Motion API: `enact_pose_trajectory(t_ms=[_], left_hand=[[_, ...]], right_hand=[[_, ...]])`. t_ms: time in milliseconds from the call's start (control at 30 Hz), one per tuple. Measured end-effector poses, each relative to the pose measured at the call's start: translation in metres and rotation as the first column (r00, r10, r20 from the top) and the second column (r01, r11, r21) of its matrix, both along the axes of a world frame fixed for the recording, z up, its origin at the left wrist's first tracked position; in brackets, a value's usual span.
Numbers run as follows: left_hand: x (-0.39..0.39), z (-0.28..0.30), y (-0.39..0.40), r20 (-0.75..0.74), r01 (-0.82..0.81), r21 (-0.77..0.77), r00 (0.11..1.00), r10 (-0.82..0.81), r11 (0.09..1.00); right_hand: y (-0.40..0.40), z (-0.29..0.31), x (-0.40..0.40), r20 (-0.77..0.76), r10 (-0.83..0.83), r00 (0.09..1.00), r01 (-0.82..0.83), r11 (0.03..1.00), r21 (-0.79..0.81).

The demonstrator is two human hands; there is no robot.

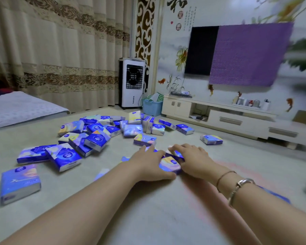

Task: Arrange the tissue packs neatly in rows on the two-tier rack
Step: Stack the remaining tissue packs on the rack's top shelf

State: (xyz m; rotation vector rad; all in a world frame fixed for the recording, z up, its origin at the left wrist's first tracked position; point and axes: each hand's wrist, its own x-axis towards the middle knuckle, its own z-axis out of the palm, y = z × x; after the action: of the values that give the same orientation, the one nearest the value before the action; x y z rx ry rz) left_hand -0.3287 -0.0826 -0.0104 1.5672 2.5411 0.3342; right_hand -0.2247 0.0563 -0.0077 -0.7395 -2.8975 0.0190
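A pale floor (148,218) fills the scene, with a television cabinet (219,117) along the far right wall. Blue tissue packs (95,137) lie scattered across the far left. In the middle, the left hand (148,163) and right hand (193,160) curl their fingers round a small cluster of packs (170,164).

We see soft, even indoor light with faint shadows under our arms; the right edge smears with motion blur, and wide-angle distortion bends the edges.
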Motion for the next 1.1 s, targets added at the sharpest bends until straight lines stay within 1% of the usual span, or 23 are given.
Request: enact_pose_trajectory(t_ms=[67,167,233,333,400,467,533,567,633,667,700,733,767,800,833,900,967,1000,1100], left_hand=[[0.022,0.001,0.009,0.033,0.065,0.024,0.997,-0.066,0.998],[0.054,0.003,0.015,0.071,0.144,0.078,0.986,-0.149,0.987],[0.070,0.004,0.016,0.096,0.164,0.117,0.980,-0.176,0.979],[0.083,0.001,0.011,0.131,0.151,0.176,0.976,-0.175,0.973],[0.089,-0.004,0.007,0.131,0.131,0.212,0.978,-0.161,0.968],[0.095,-0.007,0.002,0.106,0.115,0.217,0.984,-0.140,0.969],[0.096,-0.008,0.001,0.094,0.102,0.252,0.987,-0.129,0.962],[0.096,-0.009,0.001,0.105,0.092,0.291,0.986,-0.128,0.952],[0.097,-0.007,0.002,0.151,0.035,0.450,0.982,-0.115,0.892],[0.098,-0.005,0.002,0.160,-0.008,0.561,0.982,-0.099,0.828],[0.097,-0.003,0.001,0.130,-0.026,0.659,0.988,-0.079,0.751],[0.096,-0.001,0.000,0.066,-0.005,0.728,0.996,-0.063,0.686],[0.095,0.002,-0.002,0.008,0.032,0.760,0.998,-0.058,0.649],[0.096,0.005,-0.005,-0.028,0.072,0.764,0.997,-0.078,0.641],[0.097,0.007,-0.008,-0.028,0.099,0.750,0.993,-0.118,0.655],[0.098,0.008,-0.013,0.071,0.106,0.704,0.973,-0.218,0.702],[0.097,0.007,-0.015,0.171,0.106,0.683,0.939,-0.298,0.723],[0.098,0.008,-0.016,0.205,0.104,0.678,0.924,-0.322,0.727],[0.097,0.011,-0.017,0.332,0.053,0.659,0.874,-0.354,0.750]], right_hand=[[0.000,0.005,0.033,-0.026,-0.047,0.999,0.045,0.997,-0.062],[-0.003,0.003,0.077,-0.104,-0.114,0.988,0.106,0.991,-0.083],[-0.007,-0.003,0.098,-0.173,-0.170,0.970,0.156,0.983,-0.092],[-0.014,-0.014,0.118,-0.274,-0.232,0.933,0.217,0.972,-0.086],[-0.016,-0.019,0.125,-0.307,-0.223,0.925,0.212,0.975,-0.070],[-0.016,-0.023,0.131,-0.340,-0.199,0.919,0.175,0.979,-0.101],[-0.015,-0.023,0.134,-0.434,-0.167,0.885,0.102,0.980,-0.171],[-0.016,-0.022,0.134,-0.497,-0.167,0.852,0.070,0.976,-0.208],[-0.017,-0.017,0.135,-0.625,-0.188,0.758,0.014,0.962,-0.272],[-0.018,-0.014,0.136,-0.680,-0.193,0.707,-0.015,0.958,-0.287],[-0.019,-0.009,0.136,-0.721,-0.198,0.664,-0.047,0.951,-0.304],[-0.020,-0.006,0.138,-0.733,-0.211,0.646,-0.078,0.938,-0.339],[-0.021,-0.001,0.140,-0.724,-0.223,0.653,-0.120,0.913,-0.389],[-0.021,0.003,0.142,-0.705,-0.232,0.671,-0.159,0.883,-0.442],[-0.021,0.008,0.143,-0.685,-0.238,0.689,-0.188,0.854,-0.486],[-0.021,0.017,0.143,-0.659,-0.254,0.708,-0.237,0.793,-0.561],[-0.023,0.026,0.141,-0.647,-0.264,0.715,-0.321,0.699,-0.639],[-0.024,0.028,0.140,-0.641,-0.253,0.724,-0.358,0.657,-0.664],[-0.031,0.029,0.134,-0.628,-0.226,0.745,-0.415,0.581,-0.701]])
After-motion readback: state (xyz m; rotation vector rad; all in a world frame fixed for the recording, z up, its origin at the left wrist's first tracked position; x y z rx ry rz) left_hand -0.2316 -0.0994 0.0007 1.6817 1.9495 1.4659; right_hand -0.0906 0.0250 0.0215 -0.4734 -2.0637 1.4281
